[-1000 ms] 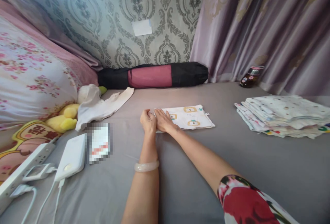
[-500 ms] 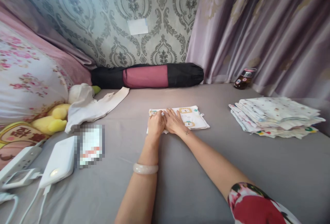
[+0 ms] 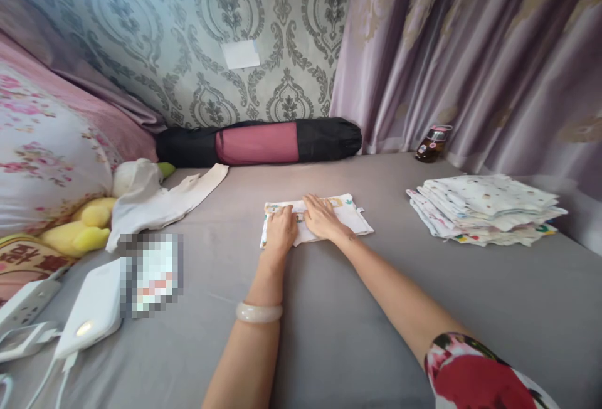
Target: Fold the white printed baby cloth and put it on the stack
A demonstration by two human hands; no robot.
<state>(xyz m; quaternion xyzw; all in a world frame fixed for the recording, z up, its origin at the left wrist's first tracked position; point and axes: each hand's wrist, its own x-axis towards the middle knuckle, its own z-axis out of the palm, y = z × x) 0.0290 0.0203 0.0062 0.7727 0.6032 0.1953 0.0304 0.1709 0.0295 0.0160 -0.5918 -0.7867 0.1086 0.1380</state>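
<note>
No text can be read with certainty. 2 large dark Chinese characters (image 3: 26, 253) stand tilted on a cartoon cushion (image 3: 54, 263) at the grey sheet's (image 3: 211, 277) left edge. Near its far right corner, a dark bottle (image 3: 429, 149) bears round stickers (image 3: 433, 145), too small to read. So is the white tag (image 3: 361, 209) on the folded printed cloth (image 3: 353, 222).

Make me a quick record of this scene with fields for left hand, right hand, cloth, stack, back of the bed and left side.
Left hand: curled, on the left part of the folded cloth
Right hand: flatter, fingers spread, on the same cloth
Cloth: white, printed, small tag at its right edge
Stack: folded cloths, right
Back of the bed: black and pink long bag; dark bottle by the curtain
Left side: white power bank, power strip
</note>
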